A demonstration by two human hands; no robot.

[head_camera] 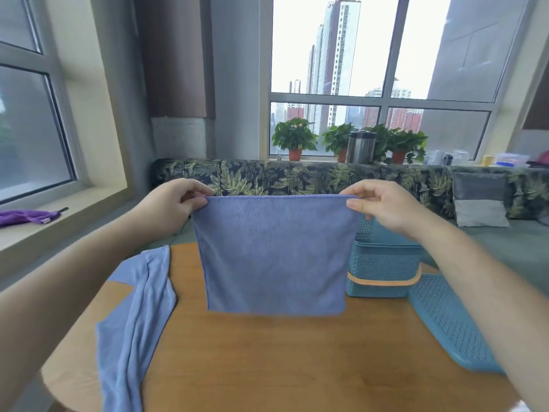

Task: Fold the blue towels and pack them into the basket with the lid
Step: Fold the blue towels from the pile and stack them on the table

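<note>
Blue towels number two in this scene. At the far left a purple cloth (22, 217) lies on the windowsill (68, 230), well apart from the rest; next, a rumpled towel (133, 316) lies in long loose folds along the left side of the wooden tabletop (267, 358), its near end hanging over the near-left edge. The left hand (175, 200) is raised above the far left of the tabletop; its fingers (197, 203) pinch the top left corner of the held towel (273, 251). That towel hangs flat and spread like a square sheet in the middle of the view, its top edge pulled straight between the two hands, its bottom edge just above the tabletop or brushing it; I cannot tell which. The right hand (383, 205) mirrors the left; thumb and curled fingers (356, 206) pinch the top right corner. Behind the towel's right edge and below the right hand stands the basket (383, 269), teal with a woven pattern and an orange band low on its wall, open at the top, on the far right of the tabletop; just to its right the matching lid (451, 319) lies flat, partly hidden by the right forearm. Beyond the tabletop a leaf-print sofa (267, 173) runs along the window wall; potted plants (294, 135) and a metal canister (361, 147) stand on the sill above it; a grey cushion (479, 200) leans on the sofa at the far right.
</note>
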